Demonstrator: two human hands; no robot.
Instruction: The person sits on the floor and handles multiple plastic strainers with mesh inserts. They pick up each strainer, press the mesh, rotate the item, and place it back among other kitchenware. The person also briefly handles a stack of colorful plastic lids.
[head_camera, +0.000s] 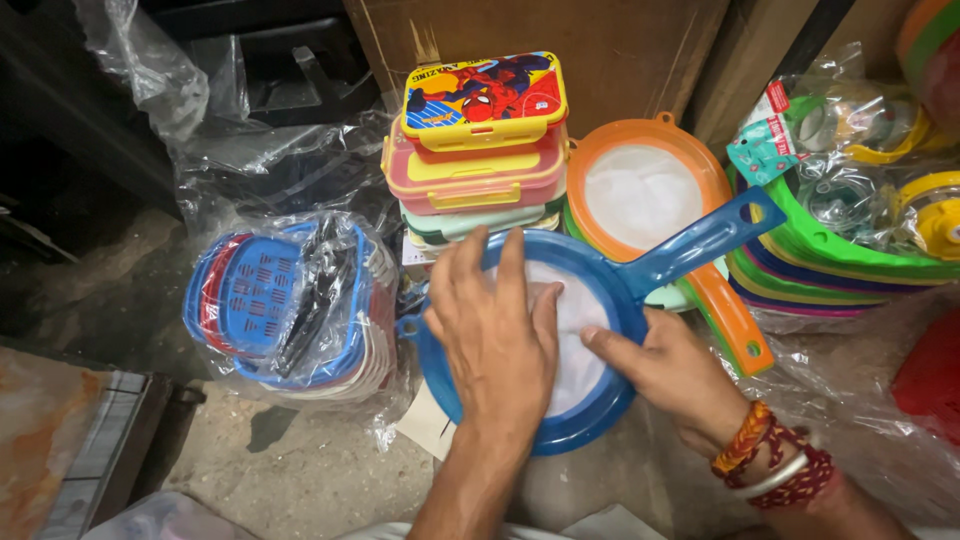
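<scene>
A blue round sieve (600, 405) with a white mesh is held low in the middle of the view, above the concrete floor (300, 470). The left hand (495, 335) is laid flat on the white mesh, with the fingers spread apart and nothing clamped in them. The right hand (665, 365) is placed at the right rim of the sieve, the fingers resting on the mesh and the rim; whether the rim is really gripped cannot be told. Red and orange thread bands (770, 465) are worn on the right wrist. The blue handle (700, 240) of the sieve points up and to the right.

Just behind it, an orange sieve (650, 140) of the same kind is seen, partly covered by the blue handle. A stack of lunch boxes (480, 150) stands behind the left hand, with a yellow and red one on top. To the left, blue and red plastic baskets (260, 300) are wrapped in a clear bag. To the right, a pile of green and coloured plastic items (830, 260) lies in clear wrapping.
</scene>
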